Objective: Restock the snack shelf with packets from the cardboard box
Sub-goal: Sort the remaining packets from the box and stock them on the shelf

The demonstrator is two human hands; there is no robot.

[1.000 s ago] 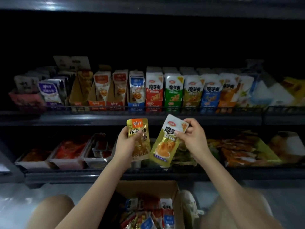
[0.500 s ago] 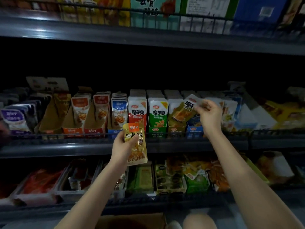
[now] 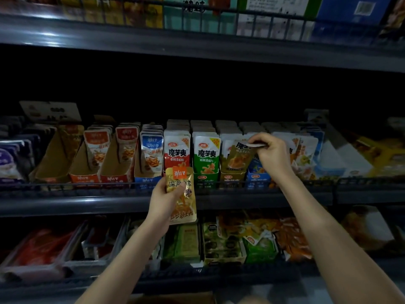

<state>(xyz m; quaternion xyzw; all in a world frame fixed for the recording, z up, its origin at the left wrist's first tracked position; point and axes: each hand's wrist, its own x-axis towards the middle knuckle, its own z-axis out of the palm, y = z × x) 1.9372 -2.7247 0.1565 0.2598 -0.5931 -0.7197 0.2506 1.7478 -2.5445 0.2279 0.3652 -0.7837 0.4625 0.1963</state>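
Here, right hand [image 3: 271, 154] pinches flat, glossy olive packet [image 3: 237, 159].

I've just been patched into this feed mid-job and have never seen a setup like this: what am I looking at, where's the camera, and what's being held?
There is no machine here: these are a person's two bare hands, seen from one wide-angle camera worn on the head, looking forward and down. It faces a store shelf unit. The middle shelf carries rows of snack packets standing in open display boxes. The left hand grips a yellow packet in front of the shelf edge. The right hand pinches the top of an olive packet at the front of its matching olive row. A sliver of the cardboard box shows at the bottom edge.
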